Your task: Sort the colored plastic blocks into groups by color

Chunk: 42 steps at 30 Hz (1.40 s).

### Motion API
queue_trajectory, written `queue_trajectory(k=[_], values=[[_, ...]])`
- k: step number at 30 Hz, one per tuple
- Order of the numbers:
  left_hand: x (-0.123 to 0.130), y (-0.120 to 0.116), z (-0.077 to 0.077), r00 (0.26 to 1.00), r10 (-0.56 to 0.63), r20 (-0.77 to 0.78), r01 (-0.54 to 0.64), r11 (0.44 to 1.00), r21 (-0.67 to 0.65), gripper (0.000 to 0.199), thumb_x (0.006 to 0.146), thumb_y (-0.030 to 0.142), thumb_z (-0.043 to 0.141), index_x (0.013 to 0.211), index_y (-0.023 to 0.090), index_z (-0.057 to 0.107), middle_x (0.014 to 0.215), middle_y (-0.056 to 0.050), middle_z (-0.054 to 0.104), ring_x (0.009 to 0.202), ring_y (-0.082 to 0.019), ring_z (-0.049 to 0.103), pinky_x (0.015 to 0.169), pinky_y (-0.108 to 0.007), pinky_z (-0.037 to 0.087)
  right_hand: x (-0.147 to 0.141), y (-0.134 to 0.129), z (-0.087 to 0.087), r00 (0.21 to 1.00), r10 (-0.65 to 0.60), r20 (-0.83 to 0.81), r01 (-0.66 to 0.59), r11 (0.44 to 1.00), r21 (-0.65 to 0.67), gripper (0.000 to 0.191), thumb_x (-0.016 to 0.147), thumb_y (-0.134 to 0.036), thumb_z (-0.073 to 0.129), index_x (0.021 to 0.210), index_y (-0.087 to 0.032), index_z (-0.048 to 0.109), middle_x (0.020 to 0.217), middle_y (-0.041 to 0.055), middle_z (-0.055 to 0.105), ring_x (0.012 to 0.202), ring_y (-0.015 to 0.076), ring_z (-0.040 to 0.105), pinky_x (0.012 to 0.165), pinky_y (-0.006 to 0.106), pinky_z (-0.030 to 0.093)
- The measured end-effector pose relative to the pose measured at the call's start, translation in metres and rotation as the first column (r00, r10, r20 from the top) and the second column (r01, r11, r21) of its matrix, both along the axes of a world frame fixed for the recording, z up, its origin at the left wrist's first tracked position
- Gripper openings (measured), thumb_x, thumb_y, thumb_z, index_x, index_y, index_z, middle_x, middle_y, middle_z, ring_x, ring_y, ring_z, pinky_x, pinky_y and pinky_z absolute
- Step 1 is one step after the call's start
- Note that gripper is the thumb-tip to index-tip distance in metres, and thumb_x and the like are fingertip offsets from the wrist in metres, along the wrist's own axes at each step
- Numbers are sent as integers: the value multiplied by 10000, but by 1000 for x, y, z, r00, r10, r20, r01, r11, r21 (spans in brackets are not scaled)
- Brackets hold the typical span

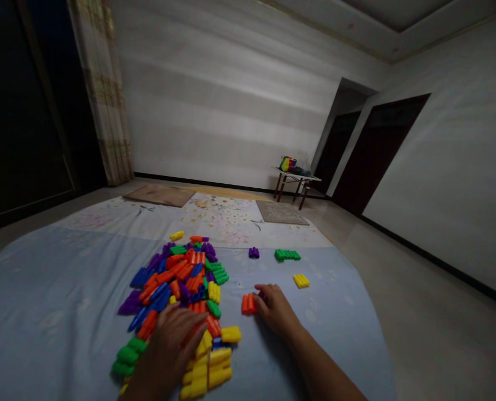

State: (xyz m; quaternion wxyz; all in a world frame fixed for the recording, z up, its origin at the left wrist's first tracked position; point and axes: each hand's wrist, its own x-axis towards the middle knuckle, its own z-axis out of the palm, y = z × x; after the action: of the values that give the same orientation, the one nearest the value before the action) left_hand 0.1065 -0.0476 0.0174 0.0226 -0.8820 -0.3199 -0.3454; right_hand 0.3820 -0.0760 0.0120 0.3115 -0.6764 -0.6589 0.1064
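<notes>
Colourful plastic pieces [181, 264] in red, blue, purple, green and yellow lie in a heap on the blue cloth [335, 334]. Over the heap's near part is my left hand [175, 342], fingers apart, with no piece visibly held. To the right of the heap, my right hand [273, 306] has its thumb and fingers around the right end of an orange-red piece [249, 304]; whether it grips the piece is not clear. Beyond that hand lie a purple piece [254, 253], a green piece [287, 255] and a yellow piece [301, 280], apart from each other.
A brown board [160, 195] and a greyish mat [281, 213] lie at the cloth's far edge. Farther back, a small table [295, 176] carries a colourful bag [288, 164]. Yellow pieces [208, 370] lie close to my left hand.
</notes>
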Motion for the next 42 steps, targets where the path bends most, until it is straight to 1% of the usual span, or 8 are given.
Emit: queue_trajectory(k=[6, 10, 17, 22, 27, 32, 36, 42], values=[[0, 0, -2, 1000, 3, -10, -3, 1000, -3, 212, 832, 387, 523, 959, 268, 645, 895, 33, 712, 846, -135, 637, 947, -338, 388, -6, -4, -2, 1000, 5, -2, -5, 1000, 0, 397, 754, -373, 630, 1096, -172, 610, 930, 85, 612, 893, 223, 548, 803, 321, 440], [0, -1, -1, 1000, 11, -1, -11, 1000, -11, 216, 828, 404, 528, 957, 278, 648, 895, 42, 712, 858, -136, 636, 933, -326, 399, -9, -6, -4, 998, 59, 27, -58, 998, -37, 371, 722, -330, 659, 1062, -186, 625, 936, 74, 596, 886, 210, 553, 791, 300, 438], [1, 0, -3, 1000, 10, -6, -10, 1000, -22, 221, 838, 394, 515, 970, 275, 646, 914, 39, 709, 863, -135, 630, 953, -336, 384, 2, 9, -8, 999, -39, -19, 41, 994, 105, 287, 783, -261, 593, 1063, -198, 613, 978, 77, 608, 939, 215, 543, 844, 322, 435], [1, 0, -2, 1000, -6, -1, 6, 1000, 1, 215, 838, 404, 514, 950, 276, 644, 897, 48, 713, 846, -136, 630, 935, -332, 375, 2, 17, -13, 998, -68, 7, 67, 992, 111, 241, 767, -231, 622, 1004, -189, 629, 951, 74, 630, 926, 233, 540, 848, 346, 430], [3, 0, 0, 1000, 2, 16, -2, 1000, 9, 203, 834, 389, 522, 948, 276, 645, 887, 51, 711, 838, -132, 632, 938, -327, 360, 7, 15, -19, 997, -73, -10, 74, 988, 134, 286, 772, -223, 619, 1053, -177, 607, 1017, 84, 613, 968, 229, 530, 860, 335, 428], [3, -2, 3, 1000, -5, 25, 5, 1000, -2, 192, 839, 382, 515, 934, 273, 642, 877, 55, 709, 836, -133, 633, 941, -335, 348, 8, 17, -18, 996, -85, 31, 81, 992, 98, 107, 783, -179, 598, 881, -176, 642, 849, 51, 635, 827, 209, 545, 765, 312, 436], [2, -2, 3, 1000, -2, 19, 3, 999, -34, 207, 838, 389, 512, 953, 278, 643, 883, 51, 708, 838, -135, 634, 934, -340, 365, 2, 21, -17, 994, -91, 57, 83, 987, 138, 76, 795, -161, 593, 851, -181, 642, 830, 40, 642, 818, 205, 540, 758, 310, 426], [2, -1, -2, 1000, 9, 14, -8, 998, -67, 244, 844, 412, 489, 943, 268, 658, 890, 18, 712, 853, -152, 631, 949, -354, 382, -1, 18, -20, 992, -72, 105, 40, 960, 278, 209, 815, -148, 571, 1008, -195, 634, 929, 63, 630, 897, 206, 525, 802, 326, 421]])
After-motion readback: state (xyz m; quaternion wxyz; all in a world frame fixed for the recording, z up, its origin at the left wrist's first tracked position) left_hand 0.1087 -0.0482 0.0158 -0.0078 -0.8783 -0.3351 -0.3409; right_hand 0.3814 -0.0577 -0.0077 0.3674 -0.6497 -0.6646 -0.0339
